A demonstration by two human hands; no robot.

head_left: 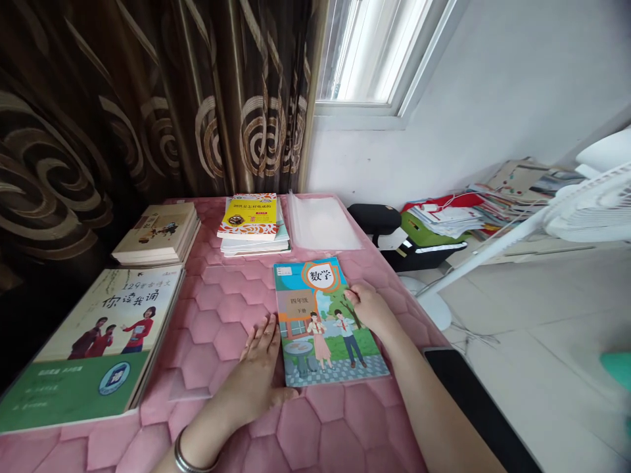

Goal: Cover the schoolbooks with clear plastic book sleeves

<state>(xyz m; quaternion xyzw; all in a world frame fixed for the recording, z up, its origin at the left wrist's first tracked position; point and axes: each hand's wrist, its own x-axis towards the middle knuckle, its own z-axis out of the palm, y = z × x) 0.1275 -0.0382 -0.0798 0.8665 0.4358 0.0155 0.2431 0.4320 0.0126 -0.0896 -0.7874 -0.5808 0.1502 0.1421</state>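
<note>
A maths textbook (pixel 320 328) with a blue and green cover lies face up in front of me. My left hand (pixel 261 368) is spread flat along its left edge, thumb near the lower corner. At the right edge, my right hand (pixel 365 305) has its fingers curled and closed on the textbook's side. A clear plastic sheet (pixel 190 387) lies to the left, partly covered by my left hand; whether it runs under the textbook, I cannot tell.
The pink quilted tabletop (pixel 221 295) carries a large stack of books (pixel 98 341), a smaller book stack (pixel 158 230), a yellow-covered book (pixel 249 213) on others, and clear plastic covers (pixel 323 223). A white fan (pixel 586 197) stands at right, beyond a black chair part (pixel 473 401).
</note>
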